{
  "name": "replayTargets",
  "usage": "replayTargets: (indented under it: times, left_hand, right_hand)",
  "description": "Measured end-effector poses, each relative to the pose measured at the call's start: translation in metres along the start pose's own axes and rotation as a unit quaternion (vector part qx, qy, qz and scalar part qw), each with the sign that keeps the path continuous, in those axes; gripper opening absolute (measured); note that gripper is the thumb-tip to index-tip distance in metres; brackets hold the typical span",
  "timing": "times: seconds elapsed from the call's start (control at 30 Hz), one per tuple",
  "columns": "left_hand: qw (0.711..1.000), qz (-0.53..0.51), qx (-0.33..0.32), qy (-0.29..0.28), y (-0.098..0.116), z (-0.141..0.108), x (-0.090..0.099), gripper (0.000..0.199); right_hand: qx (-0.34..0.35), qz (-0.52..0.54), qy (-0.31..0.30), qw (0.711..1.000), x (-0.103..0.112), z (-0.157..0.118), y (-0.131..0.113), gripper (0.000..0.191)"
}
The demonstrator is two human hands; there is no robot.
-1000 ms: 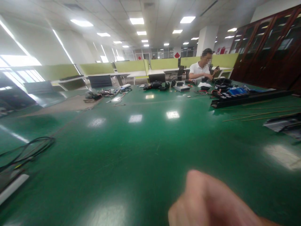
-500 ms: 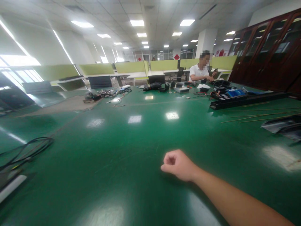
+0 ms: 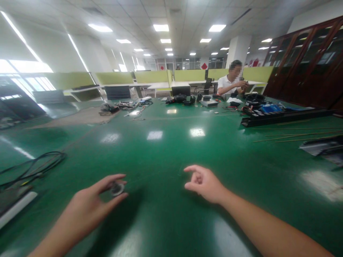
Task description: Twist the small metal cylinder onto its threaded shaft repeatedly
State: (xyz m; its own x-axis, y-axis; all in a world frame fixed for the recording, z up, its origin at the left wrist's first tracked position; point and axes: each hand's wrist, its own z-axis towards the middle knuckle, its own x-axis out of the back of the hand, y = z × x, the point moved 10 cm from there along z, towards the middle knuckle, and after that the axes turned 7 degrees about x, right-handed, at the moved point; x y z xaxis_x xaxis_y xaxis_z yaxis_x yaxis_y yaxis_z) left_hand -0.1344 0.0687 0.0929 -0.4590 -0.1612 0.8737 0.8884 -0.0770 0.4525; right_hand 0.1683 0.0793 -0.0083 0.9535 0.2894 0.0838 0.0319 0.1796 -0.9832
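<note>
My left hand [image 3: 89,201] is over the near left part of the green tabletop [image 3: 158,157]. Between its thumb and fingers it holds a small round grey object [image 3: 117,189], ring-like and blurred, whose exact kind I cannot make out. To the right, my right hand [image 3: 206,184] hovers above the table with the index finger and thumb apart and the other fingers curled in. Nothing shows between them. A wide gap of tabletop separates the two hands.
Black cables [image 3: 50,162] and a white-edged item [image 3: 20,208] lie at the left. Thin rods [image 3: 292,135] and a long black channel [image 3: 268,120] are at the right. Tools and electronics [image 3: 178,99] line the far side, where a person [image 3: 229,84] in a white top sits.
My left hand has come into view from the lower left with the round grey object. My right hand has opened its index finger and thumb from a curled shape, staying nearly in place.
</note>
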Motion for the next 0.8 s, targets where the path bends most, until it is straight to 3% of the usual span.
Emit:
replayTargets:
  times: [0.07, 0.13, 0.23, 0.37, 0.53, 0.8]
  left_hand:
    - [0.995, -0.029, -0.061, -0.076, 0.047, 0.014, -0.037, 0.039]
    - [0.983, -0.071, -0.123, -0.113, 0.095, 0.020, -0.066, 0.024]
    - [0.968, -0.127, -0.170, -0.136, 0.135, 0.018, -0.100, 0.021]
    - [0.957, -0.196, -0.167, -0.135, 0.131, 0.008, -0.125, 0.024]
    - [0.920, -0.310, -0.115, -0.210, 0.116, 0.007, -0.147, 0.022]
    - [0.920, -0.288, -0.127, -0.232, 0.124, 0.006, -0.146, 0.023]
  right_hand:
    - [0.004, -0.005, 0.030, 1.000, 0.008, 0.000, 0.000, 0.052]
    - [0.004, -0.015, 0.053, 0.998, 0.013, -0.001, 0.000, 0.050]
    - [0.005, -0.022, 0.061, 0.998, 0.015, -0.002, 0.002, 0.050]
    - [0.007, -0.047, 0.044, 0.998, 0.010, -0.004, 0.003, 0.050]
    - [0.004, -0.087, 0.016, 0.996, 0.002, -0.006, 0.000, 0.050]
    - [0.003, -0.130, -0.001, 0.992, -0.002, -0.009, -0.003, 0.047]
